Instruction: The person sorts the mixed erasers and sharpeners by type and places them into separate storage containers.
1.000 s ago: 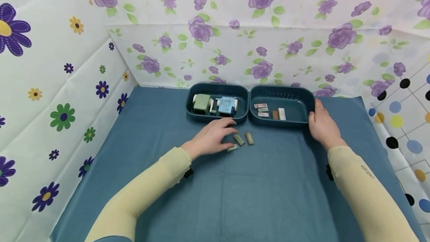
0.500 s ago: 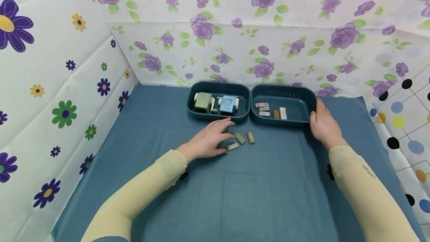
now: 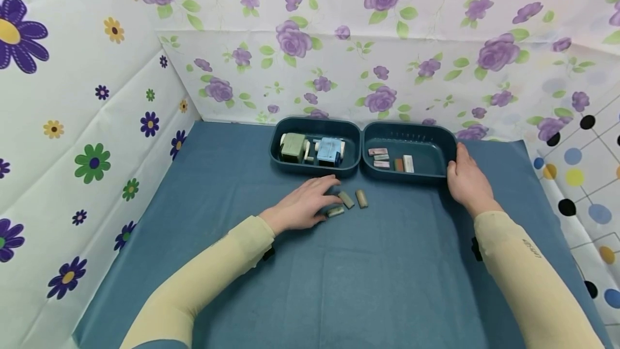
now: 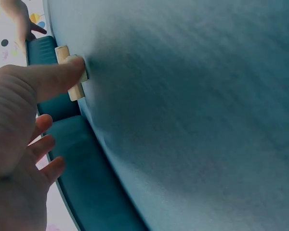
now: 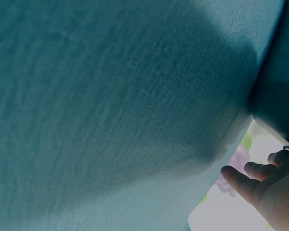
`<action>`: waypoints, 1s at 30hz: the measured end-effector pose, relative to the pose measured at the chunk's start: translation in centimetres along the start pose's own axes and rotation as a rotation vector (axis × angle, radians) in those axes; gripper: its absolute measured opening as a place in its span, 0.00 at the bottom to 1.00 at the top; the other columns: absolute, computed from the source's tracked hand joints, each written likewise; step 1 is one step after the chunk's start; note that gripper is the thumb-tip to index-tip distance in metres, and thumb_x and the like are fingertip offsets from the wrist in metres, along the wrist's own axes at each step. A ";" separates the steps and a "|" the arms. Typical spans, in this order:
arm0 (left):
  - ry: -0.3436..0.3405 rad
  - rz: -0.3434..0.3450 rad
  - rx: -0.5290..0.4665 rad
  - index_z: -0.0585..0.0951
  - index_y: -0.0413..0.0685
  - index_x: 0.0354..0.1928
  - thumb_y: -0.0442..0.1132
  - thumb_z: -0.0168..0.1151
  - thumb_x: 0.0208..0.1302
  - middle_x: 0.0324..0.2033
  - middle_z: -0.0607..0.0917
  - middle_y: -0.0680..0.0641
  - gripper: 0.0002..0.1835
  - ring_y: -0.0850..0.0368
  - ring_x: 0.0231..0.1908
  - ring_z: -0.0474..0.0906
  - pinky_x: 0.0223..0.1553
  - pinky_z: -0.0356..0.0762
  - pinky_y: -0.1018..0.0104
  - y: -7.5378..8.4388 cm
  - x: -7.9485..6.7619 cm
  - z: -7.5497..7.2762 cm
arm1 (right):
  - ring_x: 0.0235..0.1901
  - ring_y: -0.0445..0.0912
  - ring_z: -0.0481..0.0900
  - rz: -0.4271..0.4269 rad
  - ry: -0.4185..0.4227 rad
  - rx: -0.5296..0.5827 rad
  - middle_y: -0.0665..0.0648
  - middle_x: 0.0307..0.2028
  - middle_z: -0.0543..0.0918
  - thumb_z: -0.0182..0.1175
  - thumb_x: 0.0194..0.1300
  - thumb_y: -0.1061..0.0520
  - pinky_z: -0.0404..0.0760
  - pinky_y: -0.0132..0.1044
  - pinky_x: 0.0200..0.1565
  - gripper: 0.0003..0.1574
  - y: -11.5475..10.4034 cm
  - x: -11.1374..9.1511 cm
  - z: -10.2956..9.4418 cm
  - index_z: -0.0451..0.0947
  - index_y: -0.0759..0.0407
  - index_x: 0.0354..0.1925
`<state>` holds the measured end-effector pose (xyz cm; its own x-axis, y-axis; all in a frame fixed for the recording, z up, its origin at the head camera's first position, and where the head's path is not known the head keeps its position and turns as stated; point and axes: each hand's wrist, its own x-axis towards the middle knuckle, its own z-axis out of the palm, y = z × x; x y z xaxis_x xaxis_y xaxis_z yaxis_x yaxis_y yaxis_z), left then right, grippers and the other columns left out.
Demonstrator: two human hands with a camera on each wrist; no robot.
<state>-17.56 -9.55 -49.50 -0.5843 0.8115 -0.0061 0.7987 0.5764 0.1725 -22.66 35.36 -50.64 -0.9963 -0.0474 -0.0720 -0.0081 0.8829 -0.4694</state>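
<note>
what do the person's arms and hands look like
The left hand and right hand are ungloved. The left sleeve and right sleeve are pale yellow; the right bears small dark lettering, too small to read. Blue fabric edges the left one. A black piece shows beneath each cuff.

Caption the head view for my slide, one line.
Left hand beside three loose blocks, right hand at the end of the right tray.
</note>
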 end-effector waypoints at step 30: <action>-0.101 0.018 0.143 0.82 0.63 0.71 0.33 0.56 0.83 0.83 0.58 0.43 0.23 0.45 0.85 0.41 0.83 0.43 0.49 1.1 1.6 -0.1 | 0.79 0.76 0.47 -0.003 0.010 -0.003 0.74 0.83 0.37 0.26 0.88 0.47 0.52 0.73 0.74 0.42 -0.1 0.1 0.0 0.27 0.67 0.85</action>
<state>-17.65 -7.64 -49.25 -0.5585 0.8229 -0.1045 0.8251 0.5640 0.0319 -22.72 35.32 -50.61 -0.9971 -0.0453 -0.0616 -0.0113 0.8844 -0.4666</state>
